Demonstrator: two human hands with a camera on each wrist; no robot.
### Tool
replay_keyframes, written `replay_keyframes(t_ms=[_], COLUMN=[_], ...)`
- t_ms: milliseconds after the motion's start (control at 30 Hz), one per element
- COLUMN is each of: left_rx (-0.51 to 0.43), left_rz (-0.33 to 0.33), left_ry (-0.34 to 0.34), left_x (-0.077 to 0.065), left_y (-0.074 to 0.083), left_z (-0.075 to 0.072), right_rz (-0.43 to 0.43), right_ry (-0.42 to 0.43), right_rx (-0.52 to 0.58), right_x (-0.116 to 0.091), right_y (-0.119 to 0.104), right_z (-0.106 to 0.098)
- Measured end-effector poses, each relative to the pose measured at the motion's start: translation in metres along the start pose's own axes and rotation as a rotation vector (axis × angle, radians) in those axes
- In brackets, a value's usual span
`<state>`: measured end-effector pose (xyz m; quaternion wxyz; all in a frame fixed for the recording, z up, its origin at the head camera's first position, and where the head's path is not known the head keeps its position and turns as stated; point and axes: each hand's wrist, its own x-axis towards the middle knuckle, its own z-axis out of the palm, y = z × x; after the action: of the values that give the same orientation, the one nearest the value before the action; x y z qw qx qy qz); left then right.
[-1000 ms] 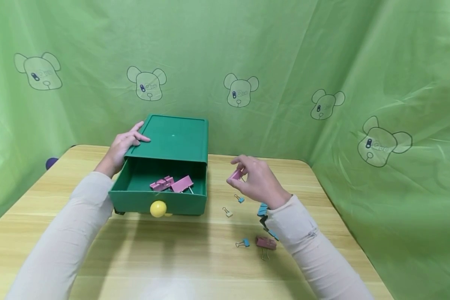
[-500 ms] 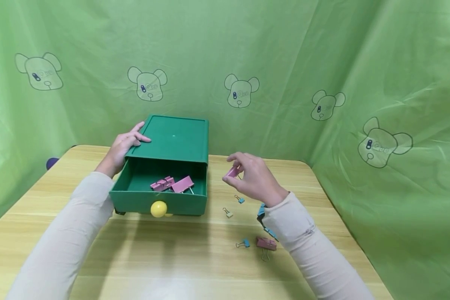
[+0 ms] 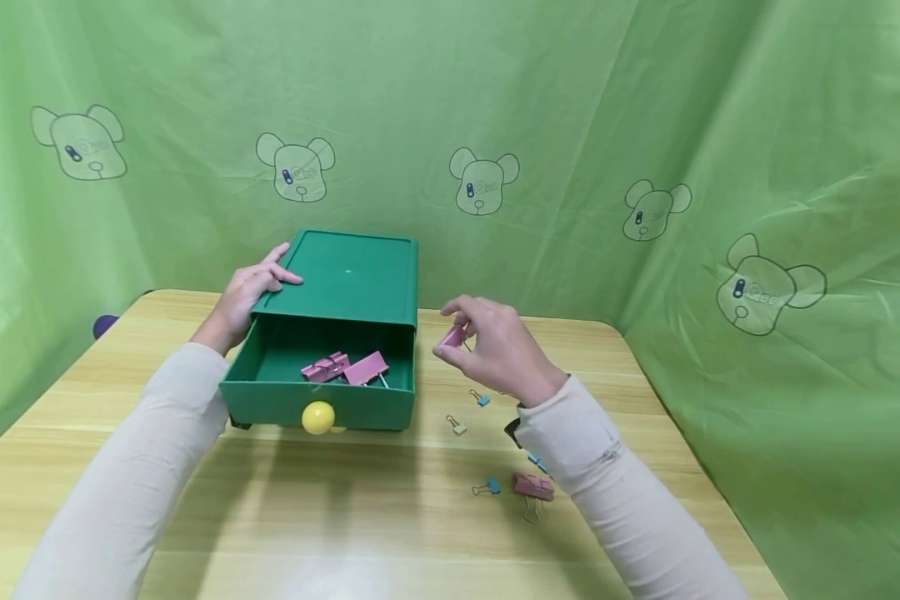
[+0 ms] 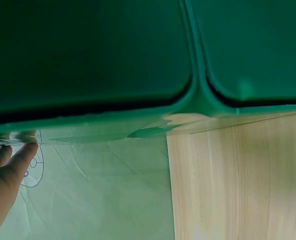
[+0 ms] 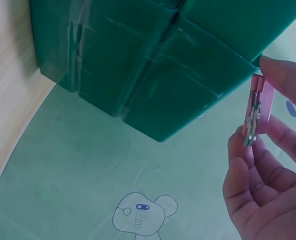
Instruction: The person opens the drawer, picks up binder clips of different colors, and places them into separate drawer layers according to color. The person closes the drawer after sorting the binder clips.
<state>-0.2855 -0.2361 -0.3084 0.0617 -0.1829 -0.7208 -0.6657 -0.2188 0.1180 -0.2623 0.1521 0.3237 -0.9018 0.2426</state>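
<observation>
My right hand (image 3: 495, 346) pinches a pink binder clip (image 5: 258, 107) between thumb and fingers, in the air just right of the green drawer box (image 3: 345, 275). The box's drawer (image 3: 270, 404) is pulled out, its yellow knob (image 3: 318, 417) facing me. Inside the drawer lie pink binder clips (image 3: 366, 367), close together toward its right side. My left hand (image 3: 243, 296) rests on the top left edge of the box, fingers spread over the lid and side; in the left wrist view its fingers (image 4: 23, 157) touch the green wall.
Right of the box, small binder clips lie on the wooden table (image 3: 390, 517): a cream one (image 3: 456, 425), blue ones (image 3: 487, 486), and a larger pink one (image 3: 532, 487). My right sleeve (image 3: 607, 475) partly covers a blue and a black clip. Green cloth (image 3: 555, 100) hangs behind.
My right hand has moved left and slightly up toward the drawer, carrying the pink binder clip. The left hand and the drawer have stayed in place.
</observation>
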Motion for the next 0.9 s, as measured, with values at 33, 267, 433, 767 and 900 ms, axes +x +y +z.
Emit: replay_keyframes(t_ms=[33,267,433,767,900], left_rx=[0.000,0.005,0.016,0.003,-0.004], left_rz=[-0.001,-0.007,-0.013,-0.006,-0.006], left_ry=[0.000,0.001,-0.003,0.006,0.004], left_x=[0.000,0.000,0.000,0.000,0.000], left_y=[0.000,0.000,0.000,0.001,0.001], left_z=[0.000,0.000,0.000,0.000,0.000], right_rz=[-0.005,-0.051,-0.075,-0.089,-0.078], right_ry=[0.001,0.012,0.010,-0.016,-0.031], right_rx=[0.001,-0.001,-0.001,0.005,0.001], right_x=[0.001,0.007,0.010,0.019,0.021], right_y=[-0.001,-0.007,-0.011,-0.021,-0.026], right_z=[0.000,0.001,0.001,0.005,0.006])
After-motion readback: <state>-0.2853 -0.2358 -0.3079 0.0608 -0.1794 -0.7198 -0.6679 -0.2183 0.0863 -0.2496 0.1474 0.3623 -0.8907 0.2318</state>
